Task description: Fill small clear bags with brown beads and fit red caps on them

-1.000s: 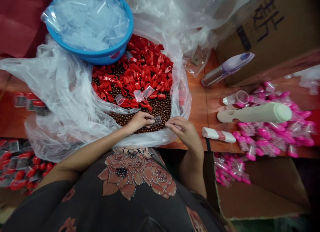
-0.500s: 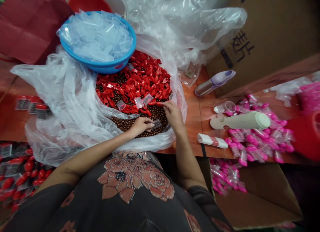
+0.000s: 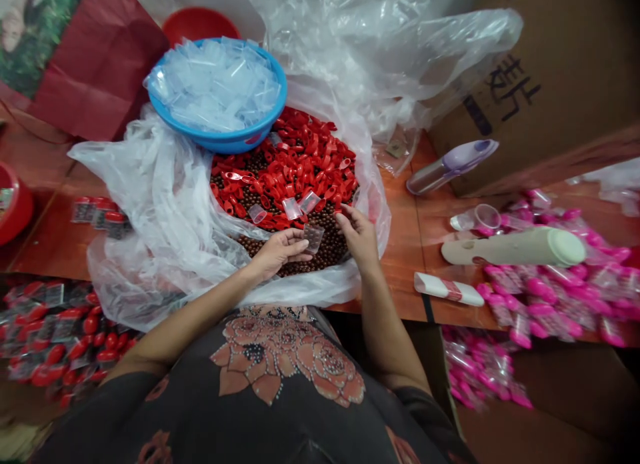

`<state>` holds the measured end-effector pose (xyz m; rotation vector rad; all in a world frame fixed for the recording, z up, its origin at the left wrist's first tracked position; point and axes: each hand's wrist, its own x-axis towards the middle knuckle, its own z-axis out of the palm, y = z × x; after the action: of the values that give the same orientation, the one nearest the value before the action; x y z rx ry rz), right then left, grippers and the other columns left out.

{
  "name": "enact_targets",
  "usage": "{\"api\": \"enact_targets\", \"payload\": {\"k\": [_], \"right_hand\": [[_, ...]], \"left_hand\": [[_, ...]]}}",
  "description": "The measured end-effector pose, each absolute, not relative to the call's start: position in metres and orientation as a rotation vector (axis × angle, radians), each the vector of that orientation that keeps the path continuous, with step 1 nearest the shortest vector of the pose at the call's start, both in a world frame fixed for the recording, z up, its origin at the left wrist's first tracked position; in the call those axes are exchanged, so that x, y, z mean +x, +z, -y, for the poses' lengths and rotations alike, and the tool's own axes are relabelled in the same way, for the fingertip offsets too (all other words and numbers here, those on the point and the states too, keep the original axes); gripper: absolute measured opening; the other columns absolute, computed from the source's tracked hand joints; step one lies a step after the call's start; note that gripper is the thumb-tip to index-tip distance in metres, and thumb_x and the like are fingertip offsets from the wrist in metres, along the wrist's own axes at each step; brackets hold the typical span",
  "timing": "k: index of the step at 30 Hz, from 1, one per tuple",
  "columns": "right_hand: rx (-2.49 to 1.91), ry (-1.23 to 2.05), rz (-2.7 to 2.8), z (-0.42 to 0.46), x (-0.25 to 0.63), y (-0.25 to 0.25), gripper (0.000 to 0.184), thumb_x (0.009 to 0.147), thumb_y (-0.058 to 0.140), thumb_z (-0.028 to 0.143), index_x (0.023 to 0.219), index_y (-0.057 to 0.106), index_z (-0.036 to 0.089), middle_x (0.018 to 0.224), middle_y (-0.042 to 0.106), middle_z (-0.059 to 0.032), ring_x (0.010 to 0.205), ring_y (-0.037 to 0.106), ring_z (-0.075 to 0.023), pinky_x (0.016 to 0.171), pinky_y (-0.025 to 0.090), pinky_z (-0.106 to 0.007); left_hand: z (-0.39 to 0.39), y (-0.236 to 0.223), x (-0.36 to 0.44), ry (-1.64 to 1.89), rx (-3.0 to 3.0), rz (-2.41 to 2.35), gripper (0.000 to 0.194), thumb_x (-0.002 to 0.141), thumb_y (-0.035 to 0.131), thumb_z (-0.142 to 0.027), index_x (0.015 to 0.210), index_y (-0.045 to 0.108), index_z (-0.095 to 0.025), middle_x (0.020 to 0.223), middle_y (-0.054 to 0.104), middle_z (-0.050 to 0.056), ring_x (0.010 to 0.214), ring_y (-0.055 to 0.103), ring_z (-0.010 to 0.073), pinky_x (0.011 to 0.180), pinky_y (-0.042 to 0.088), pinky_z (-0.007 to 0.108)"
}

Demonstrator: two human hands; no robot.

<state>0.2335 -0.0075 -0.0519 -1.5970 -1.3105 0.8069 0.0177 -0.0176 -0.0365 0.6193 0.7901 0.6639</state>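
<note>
I find the left hand [image 3: 280,251] now raising a clear case [image 3: 315,237] at its pinching fingertips, the right hand [image 3: 361,241] apparently gripping a red cap [image 3: 338,209], occupying both.

Seeing a red paper bag [image 3: 103,67] at upper left near a red basin [image 3: 200,25]; seeing a cardboard box [image 3: 565,64] near a purple-topped, apparently metal tumbler [image 3: 453,163]; noticing a pale green bottle [image 3: 515,247] beside pink-capped containers [image 3: 545,294] and a white pack [image 3: 433,285].

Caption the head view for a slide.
Left hand holds a clear, rectangular plastic container over small, round brown beads; right hand hovers beside glossy red plastic pieces.
</note>
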Motion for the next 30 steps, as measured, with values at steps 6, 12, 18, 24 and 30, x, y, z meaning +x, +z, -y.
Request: {"api": "enact_targets", "payload": {"k": [6, 12, 18, 24, 30], "right_hand": [[-1.453, 1.065, 1.024, 0.026, 0.217, -0.036, 0.043, 0.084, 0.063, 0.046, 0.121, 0.062, 0.024, 0.105, 0.072, -0.0052, 0.075, 0.066, -0.0148, 0.065, 0.057, -0.030], [-1.414, 1.116, 1.094, 0.036, 0.205, -0.023, 0.036, 0.086, 0.063, 0.042, 0.117, 0.064, 0.025, 0.105, 0.072, -0.0050, 0.079, 0.066, -0.0146, 0.070, 0.057, -0.030], [-1.424, 1.136, 1.141, 0.040, 0.197, -0.018, 0.034, 0.084, 0.065, 0.043, 0.114, 0.070, 0.026, 0.111, 0.073, -0.0037, 0.098, 0.067, -0.0191, 0.089, 0.056, -0.039], [-1.448, 1.020, 1.144, 0.039, 0.198, -0.017, 0.031, 0.085, 0.065, 0.039, 0.113, 0.071, 0.027, 0.115, 0.073, -0.0040, 0.106, 0.067, -0.0204, 0.099, 0.052, -0.043], [-1.452, 1.092, 1.074, 0.042, 0.196, -0.021, 0.034, 0.084, 0.066, 0.041, 0.115, 0.070, 0.027, 0.111, 0.074, -0.0038, 0.096, 0.069, -0.0198, 0.089, 0.058, -0.041]], "left_hand": [[0.018, -0.028, 0.012, 0.718, 0.761, -0.892, 0.028, 0.078, 0.074, -0.026, 0.100, 0.063, -0.013, 0.089, 0.069, 0.005, 0.081, 0.067, 0.0136, 0.080, 0.057, 0.031], [0.018, -0.028, 0.008, 0.731, 0.877, -0.962, 0.030, 0.075, 0.075, -0.027, 0.099, 0.065, -0.013, 0.085, 0.068, 0.004, 0.077, 0.066, 0.0124, 0.074, 0.057, 0.028], [0.018, -0.030, 0.006, 0.720, 0.884, -0.941, 0.035, 0.074, 0.076, -0.029, 0.103, 0.066, -0.013, 0.092, 0.070, 0.005, 0.083, 0.067, 0.0137, 0.078, 0.057, 0.030], [0.017, -0.029, 0.007, 0.716, 0.754, -0.915, 0.032, 0.073, 0.078, -0.026, 0.101, 0.069, -0.013, 0.099, 0.072, 0.007, 0.084, 0.068, 0.0137, 0.080, 0.057, 0.031], [0.020, -0.025, 0.007, 0.683, 0.714, -0.953, 0.029, 0.074, 0.077, -0.025, 0.101, 0.072, -0.015, 0.096, 0.073, 0.007, 0.082, 0.068, 0.0142, 0.078, 0.057, 0.030]]}}
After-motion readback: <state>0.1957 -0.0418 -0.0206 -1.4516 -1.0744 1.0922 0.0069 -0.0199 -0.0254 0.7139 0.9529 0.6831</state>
